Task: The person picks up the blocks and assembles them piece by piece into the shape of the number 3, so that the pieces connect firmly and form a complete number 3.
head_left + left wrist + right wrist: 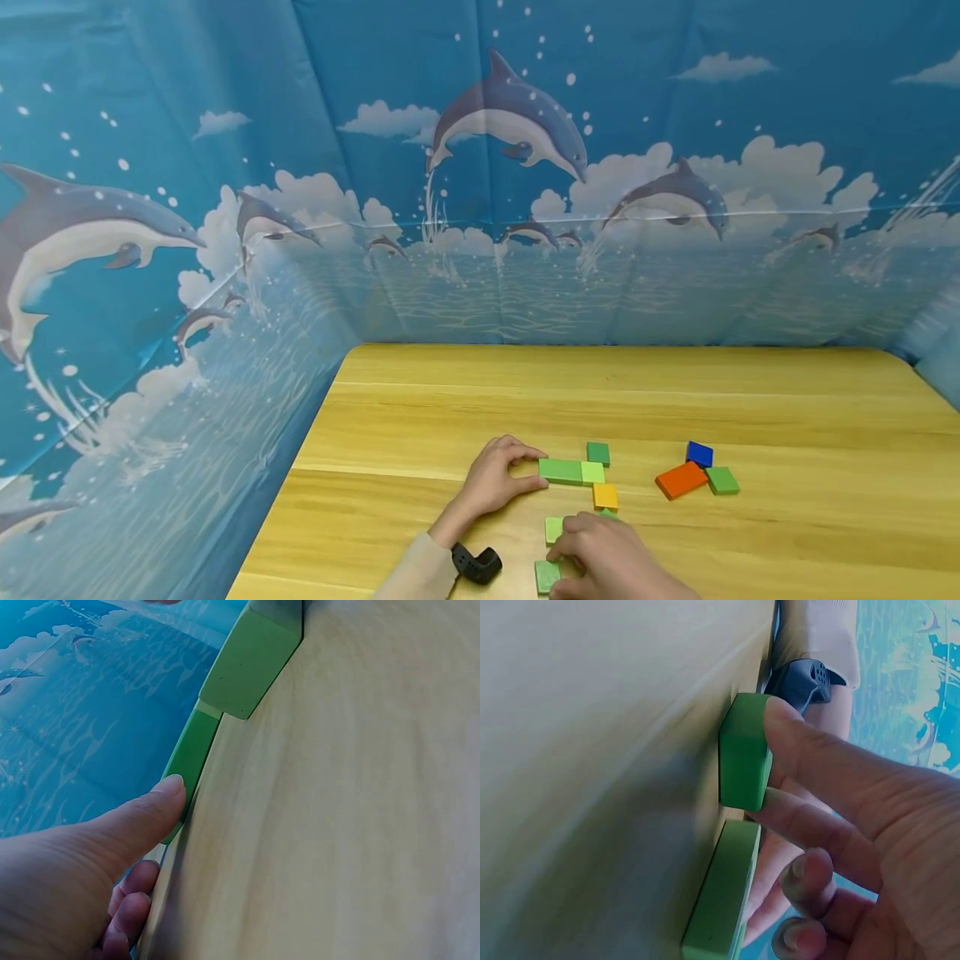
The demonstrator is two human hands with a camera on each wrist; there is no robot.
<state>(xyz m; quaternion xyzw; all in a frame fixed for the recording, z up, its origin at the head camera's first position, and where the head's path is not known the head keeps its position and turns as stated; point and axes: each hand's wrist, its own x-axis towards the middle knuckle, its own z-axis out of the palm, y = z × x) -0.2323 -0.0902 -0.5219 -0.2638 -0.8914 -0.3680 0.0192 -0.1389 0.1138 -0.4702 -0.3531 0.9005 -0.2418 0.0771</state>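
My left hand (497,477) holds the left end of a long green block (559,471), thumb on its near side and fingers on its far side. Touching that block's right end is a light green square block (592,472). A darker green square (598,453) lies just beyond, and a yellow block (605,497) on the near side. Closer to me, my right hand (607,557) pinches a green square block (744,754) between thumb and index finger. Another light green block (553,531) lies beside its fingers, and a further green piece is mostly hidden behind the hand.
On the right of the wooden table (825,433) lie an orange-red block (681,481), a blue block (700,454) and a green block (723,480), close together. A dolphin-printed curtain (480,275) stands behind the table. My left wrist wears a black band (477,564).
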